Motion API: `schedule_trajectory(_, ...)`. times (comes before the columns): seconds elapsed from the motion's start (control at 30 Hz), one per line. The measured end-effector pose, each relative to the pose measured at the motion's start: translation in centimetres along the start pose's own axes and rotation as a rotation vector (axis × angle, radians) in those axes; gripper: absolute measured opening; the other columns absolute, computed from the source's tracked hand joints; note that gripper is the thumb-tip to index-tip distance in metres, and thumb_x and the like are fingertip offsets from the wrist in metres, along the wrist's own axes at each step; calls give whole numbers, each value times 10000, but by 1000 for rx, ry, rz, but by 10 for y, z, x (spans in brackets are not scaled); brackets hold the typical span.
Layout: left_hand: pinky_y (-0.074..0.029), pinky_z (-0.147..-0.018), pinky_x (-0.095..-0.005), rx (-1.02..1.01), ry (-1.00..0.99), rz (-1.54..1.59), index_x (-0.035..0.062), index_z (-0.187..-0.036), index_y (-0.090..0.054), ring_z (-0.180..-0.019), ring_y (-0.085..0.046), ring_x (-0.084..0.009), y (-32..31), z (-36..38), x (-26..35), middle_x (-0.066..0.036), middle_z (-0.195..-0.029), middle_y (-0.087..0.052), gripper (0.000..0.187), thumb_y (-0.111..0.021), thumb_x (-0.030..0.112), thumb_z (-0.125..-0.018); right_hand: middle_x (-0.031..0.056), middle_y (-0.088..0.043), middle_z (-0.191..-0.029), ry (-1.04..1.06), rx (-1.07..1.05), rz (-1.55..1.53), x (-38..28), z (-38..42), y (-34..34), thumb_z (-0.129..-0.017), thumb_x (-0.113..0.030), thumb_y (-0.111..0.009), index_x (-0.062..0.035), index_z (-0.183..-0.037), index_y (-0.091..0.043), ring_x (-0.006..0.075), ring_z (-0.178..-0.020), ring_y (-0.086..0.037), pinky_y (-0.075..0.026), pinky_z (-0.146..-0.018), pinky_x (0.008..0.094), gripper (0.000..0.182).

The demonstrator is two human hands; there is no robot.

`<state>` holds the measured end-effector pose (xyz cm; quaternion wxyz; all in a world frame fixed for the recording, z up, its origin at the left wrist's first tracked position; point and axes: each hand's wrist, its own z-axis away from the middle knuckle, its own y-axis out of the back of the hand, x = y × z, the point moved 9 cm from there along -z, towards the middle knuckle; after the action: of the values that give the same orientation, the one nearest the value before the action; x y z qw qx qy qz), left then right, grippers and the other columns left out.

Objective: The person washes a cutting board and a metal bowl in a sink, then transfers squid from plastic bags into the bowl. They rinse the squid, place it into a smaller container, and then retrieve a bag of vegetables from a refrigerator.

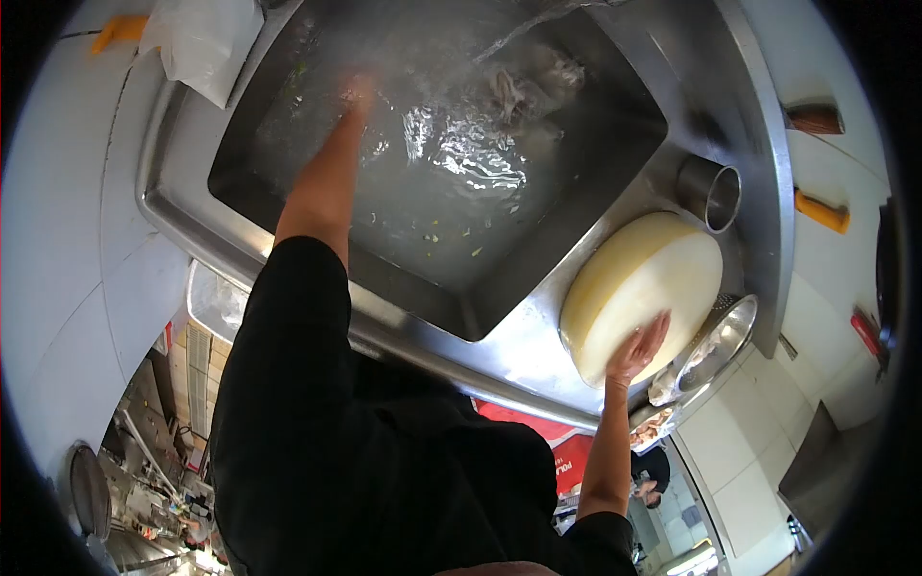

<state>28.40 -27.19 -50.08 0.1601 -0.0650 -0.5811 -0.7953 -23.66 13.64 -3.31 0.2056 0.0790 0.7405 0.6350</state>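
My left arm reaches into a large steel sink (288,206) filled with cloudy water. Steam and water blur my left hand (357,88), so its fingers do not show clearly. Farther right in the water lies a greyish, crumpled, translucent thing (533,91) whose kind I cannot make out. A water stream (528,31) runs in from above, and small food scraps (475,252) float near the front. My right hand (639,348) rests flat, fingers extended, on the pale face of a thick round chopping block (643,278), which stands tilted on the steel ledge right of the basin.
Beside the block are a metal cylinder (711,192) and a metal bowl (720,344). A white plastic bag (202,43) hangs over the sink's left corner near an orange handle (120,32). Another orange handle (821,211) is at the right wall. Another person (653,475) appears lower right.
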Motion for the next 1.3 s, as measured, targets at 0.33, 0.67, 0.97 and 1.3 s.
schedule_trajectory(0.33,-430,-674,-266,0,57,1547,38,-885,-668,-723,-549,-130,149,59,78,-18,-780,-608,107,-607,108,-830,220,-414,-1425,-18,37,-14,-6,-1,9,-957,-230,-450,13,-1366,-445,380,-1343,-359,-266,-1110,467,476)
schedule_trajectory(0.67,-440,-693,-291,60,292,983,8,-878,-622,-821,-568,-143,140,103,92,-39,-837,-615,199,-735,115,-754,201,-439,-1413,-6,50,-11,-9,0,14,-935,-200,-480,16,-1340,-473,367,-1334,-375,-277,-1104,465,459)
schedule_trajectory(0.97,-425,-669,-296,-59,146,1238,15,-811,-634,-721,-555,-155,116,158,123,-42,-770,-616,107,-685,104,-779,193,-461,-1398,16,86,58,-8,1,22,-938,-188,-486,11,-1323,-496,363,-1325,-387,-291,-1100,448,433)
schedule_trajectory(1.3,-489,-820,-342,-311,223,1728,70,-905,-594,-857,-568,-206,185,249,146,-54,-910,-569,145,-624,89,-765,199,-464,-1378,-13,141,-36,8,8,24,-869,-204,-561,-17,-1317,-484,353,-1297,-399,-268,-1094,487,492)
